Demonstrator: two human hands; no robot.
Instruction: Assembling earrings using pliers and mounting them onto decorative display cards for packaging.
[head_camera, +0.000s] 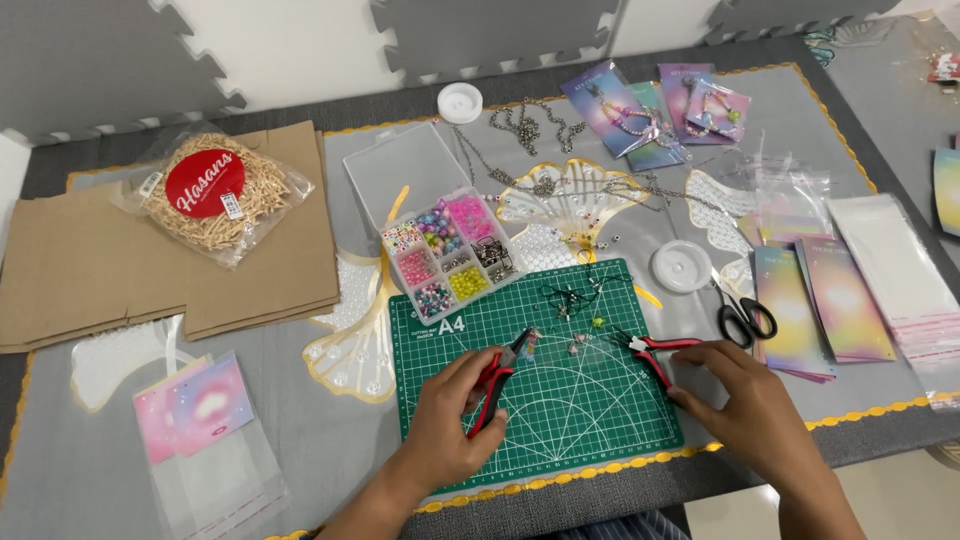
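While left hand (450, 410) and right hand (745, 400) fingers clamp red pliers (492, 385) and second pliers (655, 352), charm cord (572, 295) at 12 o'clock on green mat (560, 410) looks unfinished.

A grey-covered table (120, 470) stands against a white wall (300, 45) with grey foam puzzle mats (90, 70) leaning there.

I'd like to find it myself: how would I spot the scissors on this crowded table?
Start at the green cutting mat in front of the person. Just past its right edge, below a round white spool, lie the scissors. Their black loop handles set them apart from the red-handled pliers.
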